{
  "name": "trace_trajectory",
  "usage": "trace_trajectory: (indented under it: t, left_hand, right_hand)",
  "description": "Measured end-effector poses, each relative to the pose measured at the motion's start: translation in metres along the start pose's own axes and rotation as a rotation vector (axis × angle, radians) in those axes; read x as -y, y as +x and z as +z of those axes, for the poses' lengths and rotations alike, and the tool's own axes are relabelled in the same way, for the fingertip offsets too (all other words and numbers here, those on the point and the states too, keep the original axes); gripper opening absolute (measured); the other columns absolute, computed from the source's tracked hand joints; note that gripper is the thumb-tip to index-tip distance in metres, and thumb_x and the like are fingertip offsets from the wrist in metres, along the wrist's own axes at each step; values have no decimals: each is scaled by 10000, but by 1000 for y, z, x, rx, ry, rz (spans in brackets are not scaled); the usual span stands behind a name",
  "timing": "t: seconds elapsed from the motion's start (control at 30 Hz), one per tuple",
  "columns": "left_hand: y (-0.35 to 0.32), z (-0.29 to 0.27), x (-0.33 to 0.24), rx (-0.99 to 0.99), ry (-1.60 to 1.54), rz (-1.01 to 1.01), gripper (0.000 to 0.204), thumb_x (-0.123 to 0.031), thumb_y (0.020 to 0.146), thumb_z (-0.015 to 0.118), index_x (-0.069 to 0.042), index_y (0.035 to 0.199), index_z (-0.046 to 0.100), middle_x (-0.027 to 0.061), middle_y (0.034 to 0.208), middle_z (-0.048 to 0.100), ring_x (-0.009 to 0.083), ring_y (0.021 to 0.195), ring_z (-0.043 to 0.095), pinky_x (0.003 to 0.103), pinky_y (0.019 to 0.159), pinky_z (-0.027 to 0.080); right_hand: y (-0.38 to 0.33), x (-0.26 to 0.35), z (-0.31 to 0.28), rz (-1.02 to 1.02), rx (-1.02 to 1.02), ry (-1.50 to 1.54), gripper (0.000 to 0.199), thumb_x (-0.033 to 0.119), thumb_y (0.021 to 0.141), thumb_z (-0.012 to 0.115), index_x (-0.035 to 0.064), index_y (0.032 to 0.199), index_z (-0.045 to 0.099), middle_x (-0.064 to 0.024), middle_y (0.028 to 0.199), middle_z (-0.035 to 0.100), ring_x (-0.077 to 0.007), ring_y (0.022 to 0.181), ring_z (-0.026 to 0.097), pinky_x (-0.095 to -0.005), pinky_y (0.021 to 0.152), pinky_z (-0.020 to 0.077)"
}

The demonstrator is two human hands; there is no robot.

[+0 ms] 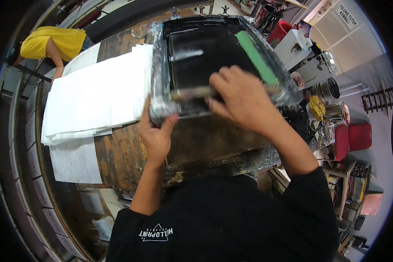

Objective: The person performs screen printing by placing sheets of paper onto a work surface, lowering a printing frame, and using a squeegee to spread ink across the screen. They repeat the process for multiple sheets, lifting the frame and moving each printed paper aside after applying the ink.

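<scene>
A screen printing frame (160,74) with a dark mesh lies on the worn wooden table (122,153), its border smeared with black and grey ink. My left hand (156,133) grips its near left corner, with thumb and fingers apart along the edge. My right hand (238,94) is closed on a squeegee (191,93) lying across the near end of the mesh. This hand and the squeegee are blurred by motion. A green strip (257,59) runs along the frame's right inner side.
Stacked white paper sheets (96,94) lie against the frame's left side. Clamps (201,9) stand behind its far edge. Tins (337,114), a yellow cloth (317,108) and white containers (292,48) crowd the right. A person in yellow (52,42) is at the far left, near a rack (28,144).
</scene>
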State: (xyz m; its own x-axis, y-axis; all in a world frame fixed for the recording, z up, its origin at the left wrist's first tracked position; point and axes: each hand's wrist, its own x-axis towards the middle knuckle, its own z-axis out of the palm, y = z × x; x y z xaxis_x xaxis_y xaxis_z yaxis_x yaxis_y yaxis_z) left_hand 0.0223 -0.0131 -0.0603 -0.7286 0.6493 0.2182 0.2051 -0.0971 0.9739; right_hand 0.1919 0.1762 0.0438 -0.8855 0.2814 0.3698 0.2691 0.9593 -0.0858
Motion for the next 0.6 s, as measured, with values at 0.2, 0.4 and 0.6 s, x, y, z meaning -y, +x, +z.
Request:
trace_trajectory:
  t: [0.2, 0.4, 0.6]
  left_hand:
    - [35, 11, -4, 176, 732, 307, 1128, -673, 928, 701, 49, 1687, 283, 309, 1667, 343, 460, 1564, 243, 722, 1206, 88]
    - [4, 20, 38, 342, 1268, 164, 1235, -879, 884, 577, 116, 1597, 412, 295, 1713, 347, 439, 1658, 165, 842, 1185, -99]
    - [63, 43, 4, 111, 909, 369, 802, -536, 940, 800, 135, 1357, 660, 308, 1400, 682, 459, 1444, 560, 690, 1306, 66]
  right_hand:
    - [75, -12, -48, -52, -358, -217, 370, 411, 971, 689, 65, 1091, 634, -142, 904, 654, -336, 948, 671, -519, 934, 448]
    - [117, -39, -62, -34, -364, -188, 406, 414, 999, 576, 61, 826, 675, -63, 712, 632, -210, 632, 559, -436, 715, 468]
    - [146, -25, -86, 2, -410, -167, 484, 424, 1012, 545, 57, 712, 646, -52, 571, 572, -180, 507, 493, -391, 565, 467]
